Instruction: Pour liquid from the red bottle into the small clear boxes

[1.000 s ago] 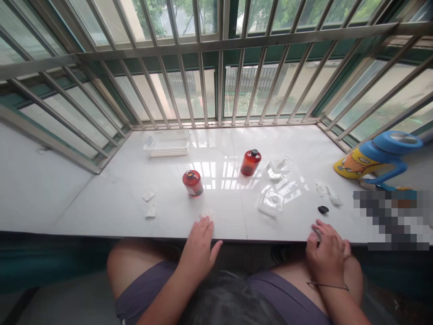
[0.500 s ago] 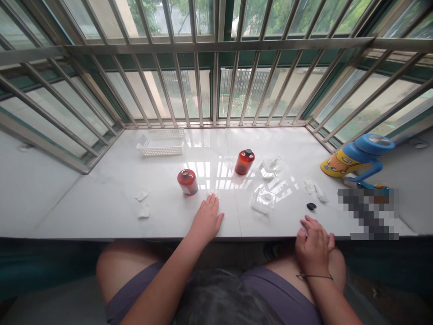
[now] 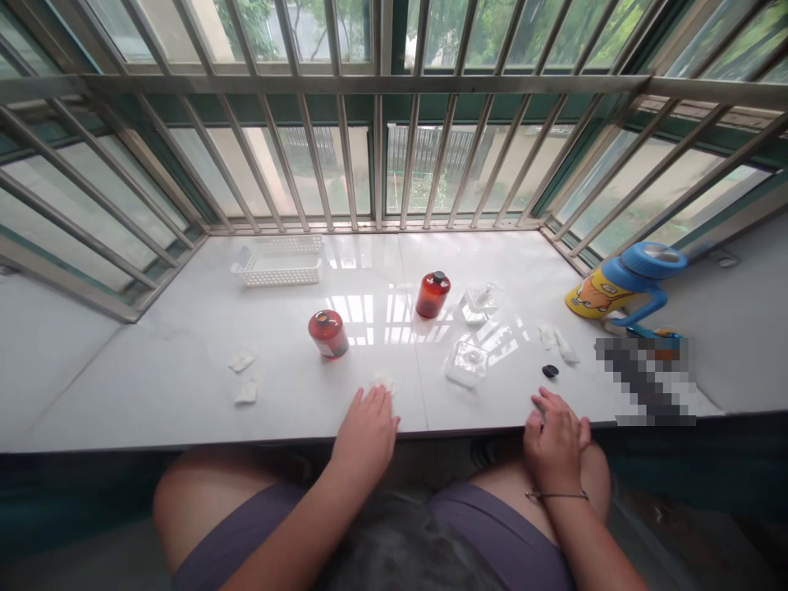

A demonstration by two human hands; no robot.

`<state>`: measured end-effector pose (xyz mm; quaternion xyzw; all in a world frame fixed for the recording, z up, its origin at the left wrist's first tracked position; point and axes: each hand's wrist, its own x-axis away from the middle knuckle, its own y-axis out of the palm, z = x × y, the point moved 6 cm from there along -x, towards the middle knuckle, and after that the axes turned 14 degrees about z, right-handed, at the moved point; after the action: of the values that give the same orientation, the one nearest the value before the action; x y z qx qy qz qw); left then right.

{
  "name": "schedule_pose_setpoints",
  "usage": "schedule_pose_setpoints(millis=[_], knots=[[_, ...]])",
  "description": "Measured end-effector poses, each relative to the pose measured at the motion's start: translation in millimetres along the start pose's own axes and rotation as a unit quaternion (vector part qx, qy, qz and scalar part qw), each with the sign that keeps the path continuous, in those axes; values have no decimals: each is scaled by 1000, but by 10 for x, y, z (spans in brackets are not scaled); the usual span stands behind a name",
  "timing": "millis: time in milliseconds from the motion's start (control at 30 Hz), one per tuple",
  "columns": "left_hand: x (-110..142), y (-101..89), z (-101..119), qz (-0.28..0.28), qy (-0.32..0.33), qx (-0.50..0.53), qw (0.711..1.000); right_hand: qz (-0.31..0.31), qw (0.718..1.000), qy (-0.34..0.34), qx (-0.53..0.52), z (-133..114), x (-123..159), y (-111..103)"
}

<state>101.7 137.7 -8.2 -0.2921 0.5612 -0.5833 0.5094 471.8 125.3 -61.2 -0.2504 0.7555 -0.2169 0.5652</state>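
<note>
My left hand (image 3: 366, 431) lies flat on the near edge of the white sill (image 3: 185, 386), fingers stretched out, fingertips touching a small white wad (image 3: 382, 381). Beyond it stands a red bottle without a cap (image 3: 328, 333). A second red bottle with a black cap (image 3: 432, 295) stands further back. My right hand (image 3: 556, 439) rests at the sill's edge with fingers curled; what it holds, if anything, is hidden. A black cap (image 3: 550, 371) lies just beyond it. Two clear glass bottles (image 3: 466, 362) (image 3: 478, 304) stand between the hands and the capped bottle.
A white slotted basket (image 3: 280, 262) sits at the back left. Two white wads (image 3: 245, 376) lie at left, others (image 3: 556, 341) at right. A blue and yellow jug (image 3: 621, 285) stands at far right. Metal window bars (image 3: 382, 148) enclose the sill.
My left hand reached forward to the white wad, then drew back toward the sill's edge with the wad at its fingertips. My right hand stayed at the edge.
</note>
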Motion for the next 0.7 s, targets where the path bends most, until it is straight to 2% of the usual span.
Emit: schedule_pose_setpoints(millis=[100,200,333,467,600,700], knots=[[74,-84,-307,-4,-53,-53,997,-5,1000,10,-1,9,5,13],[-41,-35,-375,-17,-46,-54,997,1,1000,15,-8,12,11,17],[-441,185,-218,-44,-25,-34,998,1,1000,22,-16,9,12,22],[-879,368,89,-65,46,13,997,3,1000,15,-15,-1,11,14],[-1131,451,316,-82,116,48,989,4,1000,8,-15,3,17,15],[-1258,500,338,-83,115,50,989,5,1000,7,-17,8,20,25]])
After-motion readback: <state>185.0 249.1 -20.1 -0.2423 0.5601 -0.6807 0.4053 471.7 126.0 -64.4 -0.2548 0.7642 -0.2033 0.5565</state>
